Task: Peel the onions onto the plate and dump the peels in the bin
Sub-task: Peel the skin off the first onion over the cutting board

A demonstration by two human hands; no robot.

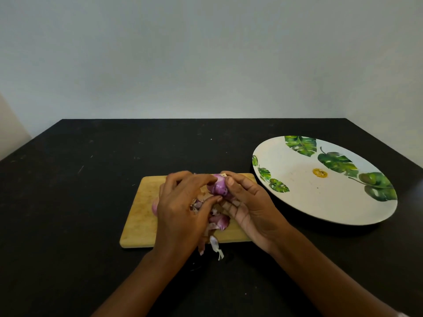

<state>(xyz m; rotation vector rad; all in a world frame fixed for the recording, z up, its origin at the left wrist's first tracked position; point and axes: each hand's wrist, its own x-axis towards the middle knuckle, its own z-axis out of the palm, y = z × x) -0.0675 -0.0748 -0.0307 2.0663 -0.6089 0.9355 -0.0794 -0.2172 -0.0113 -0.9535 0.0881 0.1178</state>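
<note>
Head view: left hand [180, 209] and right hand [249, 202] both pinch one purple onion [218, 187] above the cutting board [139, 213]; peels [217, 225] possibly hide another. No writing legible.

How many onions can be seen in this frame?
3. One onion is held between the left hand and right hand; one peeks out left of the left hand on the cutting board; one lies below the hands. More may be hidden.

Plain pale wall [206, 53] behind a black table [68, 202] — dim, even light.
</note>
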